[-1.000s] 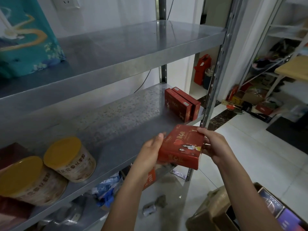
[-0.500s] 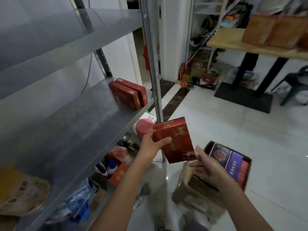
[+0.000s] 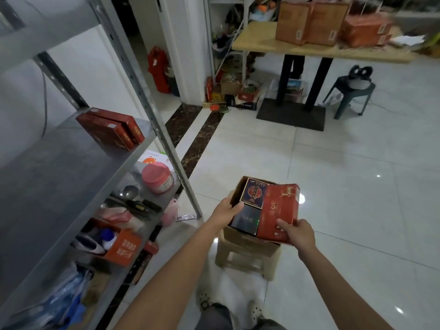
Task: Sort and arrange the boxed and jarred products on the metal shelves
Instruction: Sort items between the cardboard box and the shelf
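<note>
Red box (image 3: 278,210): no longer at shelf height in the left hand; now pinched at its lower edge by the right hand (image 3: 297,233), tilted over the open carton (image 3: 242,239). Left hand (image 3: 227,208): freed, fingers dipped inside the carton's rim by a dark box (image 3: 245,221); grip indeterminate. Metal shelf (image 3: 71,167): well apart. Judged: shelving deferred, second item sought.

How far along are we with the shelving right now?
Done: two red boxes sit side by side on the middle shelf. In hand: the right hand grips another red box over the carton on the stool; the left hand is at the dark box inside, grip unclear. Left: that dark box, the blue box and the one held are not yet shelved.
</note>
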Tool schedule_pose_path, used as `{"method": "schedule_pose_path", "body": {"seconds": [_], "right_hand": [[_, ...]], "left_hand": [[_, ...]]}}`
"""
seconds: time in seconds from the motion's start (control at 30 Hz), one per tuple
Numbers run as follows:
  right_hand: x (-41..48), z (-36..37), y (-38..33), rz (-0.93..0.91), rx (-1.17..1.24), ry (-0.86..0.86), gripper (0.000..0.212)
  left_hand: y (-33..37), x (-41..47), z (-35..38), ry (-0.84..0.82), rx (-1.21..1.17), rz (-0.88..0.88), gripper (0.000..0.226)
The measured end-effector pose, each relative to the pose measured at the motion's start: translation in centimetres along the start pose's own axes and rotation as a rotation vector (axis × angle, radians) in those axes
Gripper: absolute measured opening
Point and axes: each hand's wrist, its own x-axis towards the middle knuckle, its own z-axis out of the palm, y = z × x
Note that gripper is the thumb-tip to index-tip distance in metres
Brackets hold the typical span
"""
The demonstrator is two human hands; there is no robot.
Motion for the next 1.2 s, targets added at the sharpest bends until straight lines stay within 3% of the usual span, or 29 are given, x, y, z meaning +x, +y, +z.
{"method": "schedule_pose_path", "body": {"seconds": [0.17,0.27,0.47,0.6,0.7,0.87,1.03,1.2], "right_hand": [[1.4,-2.9,3.7,0.157,-0.082,0.183,0.051],[1.8,-2.8,4.3,0.172,-0.124,0.265,0.055],[2.6,0.0,4.3,0.179,-0.175,0.339,0.053],[3.3,2.5,4.3,0.159,-0.214,0.368,0.048],[3.6,4.3,4.4,0.119,-0.217,0.393,0.043],[3.9,6.6,5.1,0.136,-0.176,0.481,0.041],[3.8,8.2,6.8,0.09,0.122,0.457,0.039],[4.3,6.7,7.1,0.081,0.576,0.2,0.042]], "left_hand": [[-3.8,1.7,2.6,-0.131,0.603,-0.12,0.094],[-5.3,2.3,3.4,-0.207,0.871,-0.126,0.094],[-7.1,5.5,3.8,-0.374,1.291,0.08,0.079],[-7.2,7.9,4.0,-0.309,1.165,0.003,0.083],[-6.9,9.6,4.0,-0.255,1.008,-0.12,0.1],[-7.3,11.2,5.5,-0.231,0.857,-0.182,0.127],[-8.5,11.9,6.8,-0.135,0.949,-0.179,0.137],[-8.6,11.9,5.9,-0.044,0.984,-0.086,0.135]]}}
